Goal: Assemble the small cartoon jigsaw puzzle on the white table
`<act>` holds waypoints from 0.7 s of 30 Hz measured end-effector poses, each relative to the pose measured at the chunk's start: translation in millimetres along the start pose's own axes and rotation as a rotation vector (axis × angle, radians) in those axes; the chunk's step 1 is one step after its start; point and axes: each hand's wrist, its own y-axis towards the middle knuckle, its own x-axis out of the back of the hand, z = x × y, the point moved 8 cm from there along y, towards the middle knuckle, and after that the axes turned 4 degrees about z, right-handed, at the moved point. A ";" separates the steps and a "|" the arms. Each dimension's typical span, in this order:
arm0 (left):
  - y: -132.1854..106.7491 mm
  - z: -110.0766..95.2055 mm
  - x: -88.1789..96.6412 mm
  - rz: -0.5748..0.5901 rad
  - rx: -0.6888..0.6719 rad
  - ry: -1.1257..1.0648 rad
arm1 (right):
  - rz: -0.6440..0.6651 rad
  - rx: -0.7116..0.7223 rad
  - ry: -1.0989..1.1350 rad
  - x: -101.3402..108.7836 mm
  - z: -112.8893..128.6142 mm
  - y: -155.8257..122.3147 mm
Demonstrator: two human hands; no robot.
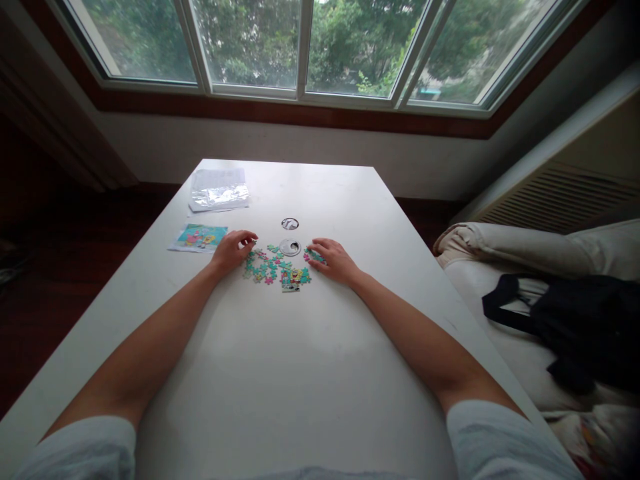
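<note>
On the white table lie loose jigsaw pieces (265, 265), mostly green with some pink. A small joined section of the puzzle (295, 279), with a yellow cartoon figure, lies at their near right side. My left hand (233, 251) is at the left edge of the pieces, thumb and fingers closed on a small puzzle piece (255, 241). To the right, my right hand (336, 260) rests with fingers stretched over a few green and pink pieces (314, 256). Between the hands lies a round silvery lid-like disc (289, 247), with another round disc (290, 224) beyond it.
Left of the pieces lies a colourful cartoon picture sheet (203, 236). Behind it sit a clear plastic bag and papers (220, 189). The white table (300, 373) stands before a window. A pale sofa (500, 260) with a dark bag (585, 320) is on the right.
</note>
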 end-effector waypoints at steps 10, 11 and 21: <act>-0.5 8.0 -1.3 0.005 0.002 0.105 | -0.001 -0.003 -0.005 2.1 2.8 -0.3; -0.8 6.5 -1.6 0.007 -0.010 0.105 | 0.002 -0.002 -0.006 1.9 2.7 -0.2; -6.5 -28.8 -13.0 0.202 -0.228 0.091 | -0.003 0.000 -0.010 1.6 2.3 -0.4</act>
